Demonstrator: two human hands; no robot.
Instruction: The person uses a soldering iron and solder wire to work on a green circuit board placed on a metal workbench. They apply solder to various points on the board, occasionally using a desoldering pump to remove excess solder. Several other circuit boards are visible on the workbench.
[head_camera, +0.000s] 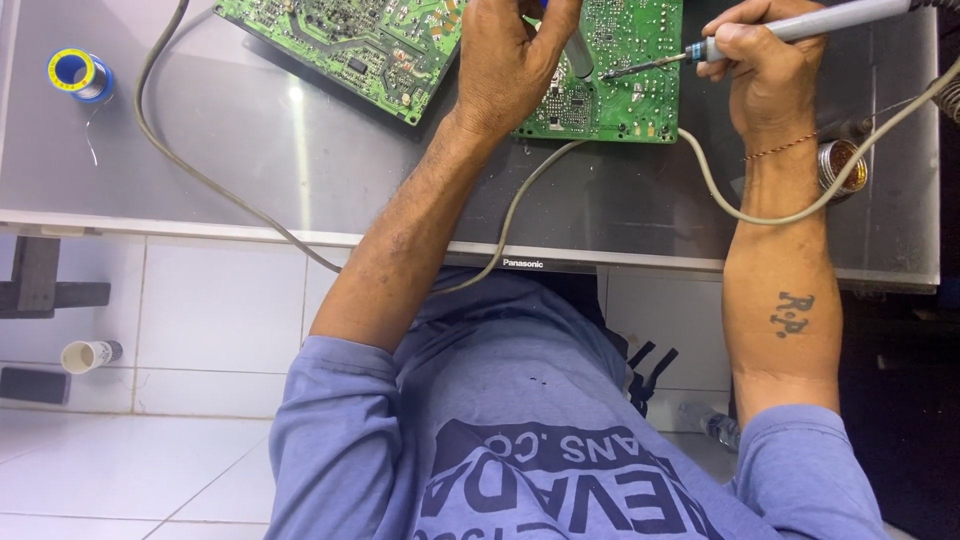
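While gripped by the right hand (765, 70), the soldering iron (790, 28) points left across the circuit board (620, 100).

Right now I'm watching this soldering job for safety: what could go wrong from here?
1. The soldering iron in the right hand has its tip close to the left hand holding a grey tool; a slip might burn the fingers.
2. The grey cord loops by the right forearm; a snag could jerk the iron.
3. The circuit board looks unclamped and may shift.
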